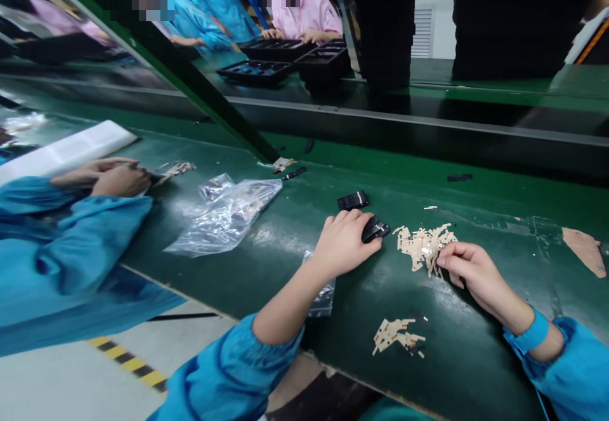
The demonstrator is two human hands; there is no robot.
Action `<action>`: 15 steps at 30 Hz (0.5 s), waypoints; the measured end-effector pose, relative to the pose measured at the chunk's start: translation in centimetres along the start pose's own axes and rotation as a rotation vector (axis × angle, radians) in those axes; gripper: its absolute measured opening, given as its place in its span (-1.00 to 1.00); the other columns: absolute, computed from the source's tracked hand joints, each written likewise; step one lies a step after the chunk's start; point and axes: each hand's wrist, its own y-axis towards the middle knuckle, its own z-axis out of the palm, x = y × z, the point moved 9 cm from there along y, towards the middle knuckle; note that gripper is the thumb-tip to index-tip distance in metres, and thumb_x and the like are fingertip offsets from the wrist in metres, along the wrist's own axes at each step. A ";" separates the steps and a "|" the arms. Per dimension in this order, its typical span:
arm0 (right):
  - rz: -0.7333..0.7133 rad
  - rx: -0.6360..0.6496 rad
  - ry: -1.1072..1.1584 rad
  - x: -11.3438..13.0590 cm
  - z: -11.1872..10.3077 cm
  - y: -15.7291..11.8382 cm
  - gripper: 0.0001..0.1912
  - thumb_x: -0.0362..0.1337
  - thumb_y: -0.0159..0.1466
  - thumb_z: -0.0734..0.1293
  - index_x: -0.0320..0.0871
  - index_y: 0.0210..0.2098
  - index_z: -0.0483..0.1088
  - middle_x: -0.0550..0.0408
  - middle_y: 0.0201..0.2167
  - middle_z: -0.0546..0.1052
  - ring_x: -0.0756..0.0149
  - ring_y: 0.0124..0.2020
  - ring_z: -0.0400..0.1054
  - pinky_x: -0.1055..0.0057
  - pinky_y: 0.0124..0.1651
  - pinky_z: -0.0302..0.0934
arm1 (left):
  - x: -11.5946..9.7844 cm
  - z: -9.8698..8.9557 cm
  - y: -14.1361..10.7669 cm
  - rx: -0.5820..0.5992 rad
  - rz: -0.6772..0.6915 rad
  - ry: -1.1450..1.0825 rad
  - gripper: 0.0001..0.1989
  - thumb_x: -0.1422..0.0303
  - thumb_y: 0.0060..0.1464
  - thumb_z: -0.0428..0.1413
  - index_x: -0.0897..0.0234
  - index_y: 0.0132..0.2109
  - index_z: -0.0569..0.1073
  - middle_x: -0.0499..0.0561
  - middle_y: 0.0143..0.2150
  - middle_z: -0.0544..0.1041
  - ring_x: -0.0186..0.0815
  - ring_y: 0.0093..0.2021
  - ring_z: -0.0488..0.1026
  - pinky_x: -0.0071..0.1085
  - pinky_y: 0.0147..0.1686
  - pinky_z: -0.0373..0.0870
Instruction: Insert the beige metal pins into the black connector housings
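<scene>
My left hand (346, 243) is closed round a small stack of black strips (375, 229) resting on the green table. Just behind it lies another bundle of black strips (353, 200). My right hand (469, 269) has its thumb and fingertips pinched together at the right edge of a pile of small cream pieces (423, 246); whatever is between them is too small to make out. Nearer the table's front edge lies a smaller heap of cream pieces (397, 335). A small clear bag (322, 297) is partly under my left forearm.
Clear plastic bags (228, 215) lie left of centre. A co-worker's hands (111, 177) work at the far left beside a white tray (71, 148). A green post (190, 85) slants down to the table. Black trays (259, 71) stand beyond the ledge.
</scene>
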 end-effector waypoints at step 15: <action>0.009 0.009 0.006 0.1 0.2 0.0 -0.83 -0.20 -0.02 0.52 -0.17 -0.51 0.54 0.19 -0.63 0.40 0.51 -0.66 0.02 0.47 -0.59 -0.17 | 2.0 -0.9 -4.9 -0.020 -0.222 0.027 -0.53 -0.16 0.19 0.16 0.19 -0.22 0.51 0.13 -0.21 0.66 0.12 -0.12 0.59 -0.05 -0.11 0.39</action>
